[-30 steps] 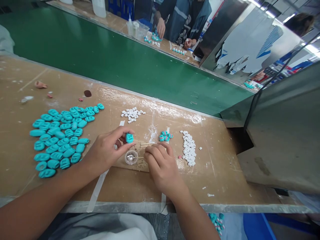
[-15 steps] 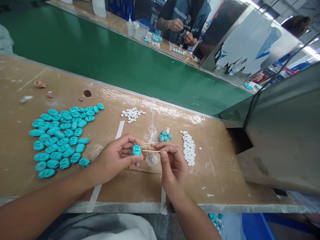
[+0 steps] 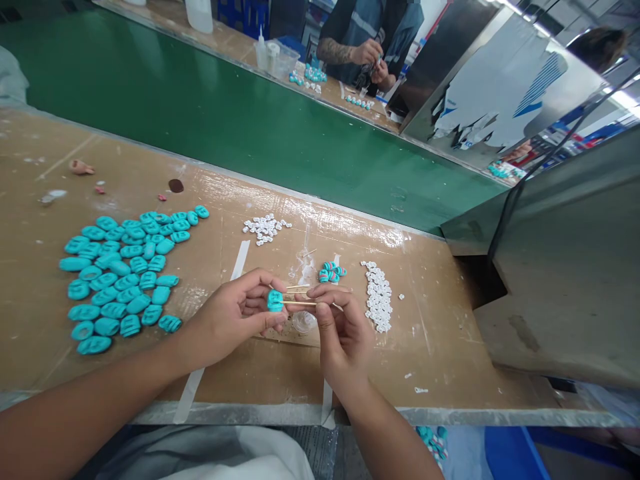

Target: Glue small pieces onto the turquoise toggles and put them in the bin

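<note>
Between the thumb and fingers of my left hand [image 3: 240, 310] is a small teal molded piece [image 3: 275, 301] with recesses in its face. My right hand [image 3: 345, 327] pinches a thin wooden toothpick [image 3: 299, 303], its tip touching the teal piece. Another thin stick shows just behind, near my right fingertips; I cannot tell whether it is held. Under the hands is a small clear cup [image 3: 305, 322], partly covered by my right fingers. Beyond them lies a little cluster of teal pieces with pink and white parts [image 3: 331, 272].
Many teal pieces [image 3: 119, 268] spread over the table's left. Small white parts lie in two groups, one behind [image 3: 265, 229] and one at right [image 3: 379, 297]. A green belt [image 3: 240, 127] runs past the far edge. Across it, a co-worker's hands [image 3: 374, 60] handle a small piece.
My right hand has moved slightly left, bringing the toothpick's tip from just short of the teal piece onto it. Across the belt, the co-worker's hands have come together.
</note>
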`<state>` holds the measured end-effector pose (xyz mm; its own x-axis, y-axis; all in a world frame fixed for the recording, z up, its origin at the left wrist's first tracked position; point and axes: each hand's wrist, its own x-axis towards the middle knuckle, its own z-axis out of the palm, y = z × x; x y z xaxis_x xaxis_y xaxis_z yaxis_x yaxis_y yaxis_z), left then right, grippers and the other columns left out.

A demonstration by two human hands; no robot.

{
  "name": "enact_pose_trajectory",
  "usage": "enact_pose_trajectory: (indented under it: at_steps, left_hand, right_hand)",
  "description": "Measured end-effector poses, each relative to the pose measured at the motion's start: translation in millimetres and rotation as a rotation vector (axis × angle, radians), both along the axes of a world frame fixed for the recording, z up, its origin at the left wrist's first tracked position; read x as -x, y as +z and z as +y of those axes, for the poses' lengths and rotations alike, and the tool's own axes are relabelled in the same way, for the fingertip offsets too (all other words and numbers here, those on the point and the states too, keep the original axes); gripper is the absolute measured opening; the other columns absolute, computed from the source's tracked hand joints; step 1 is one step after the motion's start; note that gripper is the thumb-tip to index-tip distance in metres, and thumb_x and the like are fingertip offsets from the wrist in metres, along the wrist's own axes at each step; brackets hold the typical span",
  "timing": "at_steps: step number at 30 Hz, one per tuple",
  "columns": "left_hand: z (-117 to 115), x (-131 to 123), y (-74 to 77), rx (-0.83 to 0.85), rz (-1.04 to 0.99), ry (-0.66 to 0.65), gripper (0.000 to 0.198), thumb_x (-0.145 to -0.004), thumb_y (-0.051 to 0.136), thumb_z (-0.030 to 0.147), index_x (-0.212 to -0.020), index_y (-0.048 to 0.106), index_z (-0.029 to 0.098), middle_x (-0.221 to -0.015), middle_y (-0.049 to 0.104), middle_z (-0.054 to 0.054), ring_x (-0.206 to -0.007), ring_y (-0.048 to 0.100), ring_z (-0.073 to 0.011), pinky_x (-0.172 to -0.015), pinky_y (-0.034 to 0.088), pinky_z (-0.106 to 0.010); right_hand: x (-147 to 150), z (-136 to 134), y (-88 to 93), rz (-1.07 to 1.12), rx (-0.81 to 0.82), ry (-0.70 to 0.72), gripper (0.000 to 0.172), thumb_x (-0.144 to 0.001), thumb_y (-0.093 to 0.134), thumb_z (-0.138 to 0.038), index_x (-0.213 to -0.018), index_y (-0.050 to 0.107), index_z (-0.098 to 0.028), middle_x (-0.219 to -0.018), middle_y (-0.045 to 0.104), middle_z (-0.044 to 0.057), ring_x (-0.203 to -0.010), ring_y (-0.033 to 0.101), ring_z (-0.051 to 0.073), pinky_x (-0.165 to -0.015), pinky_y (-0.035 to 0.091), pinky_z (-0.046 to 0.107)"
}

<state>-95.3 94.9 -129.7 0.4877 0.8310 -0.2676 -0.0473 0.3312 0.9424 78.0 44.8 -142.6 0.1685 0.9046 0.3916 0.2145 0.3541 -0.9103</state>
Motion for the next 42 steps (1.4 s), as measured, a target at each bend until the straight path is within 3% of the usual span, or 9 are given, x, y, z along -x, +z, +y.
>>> enact_pose_trajectory:
  at_steps: [24, 37, 42]
  left_hand:
    - [1.6, -0.1, -2.0, -0.046, 0.024, -0.001, 0.024, -0.077, 0.076, 0.026, -0.093, 0.059, 0.022, -0.075, 0.072, 0.004, -0.069, 0.070, -0.0135, -0.064, 0.056, -0.023]
    - [2.2, -2.5, -1.9, -0.073, 0.093, 0.016, 0.026, -0.073, 0.077, 0.027, -0.093, 0.062, 0.021, -0.074, 0.070, 0.003, -0.069, 0.067, -0.0134, -0.065, 0.056, -0.023]
    - [2.0, -0.6, -3.4, -0.097, 0.137, 0.021, 0.027, -0.073, 0.077, 0.031, -0.093, 0.061, 0.021, -0.074, 0.069, 0.002, -0.068, 0.067, -0.0159, -0.066, 0.057, -0.028]
  right_hand:
    - [-1.2, 0.9, 0.7, -0.108, -0.018, -0.024, 0.012, -0.097, 0.049, -0.017, -0.089, 0.058, -0.021, -0.089, 0.063, 0.004, -0.086, 0.064, 0.017, -0.074, 0.054, 0.033]
    - [-1.9, 0.1, -0.9, -0.145, -0.044, -0.020, 0.014, -0.096, 0.047, -0.013, -0.090, 0.057, -0.021, -0.091, 0.062, 0.005, -0.089, 0.065, 0.018, -0.079, 0.055, 0.037]
    - [-3.7, -1.0, -1.6, -0.144, -0.083, -0.030, 0.014, -0.096, 0.048, -0.012, -0.094, 0.057, -0.021, -0.095, 0.062, 0.006, -0.093, 0.065, 0.019, -0.084, 0.055, 0.040]
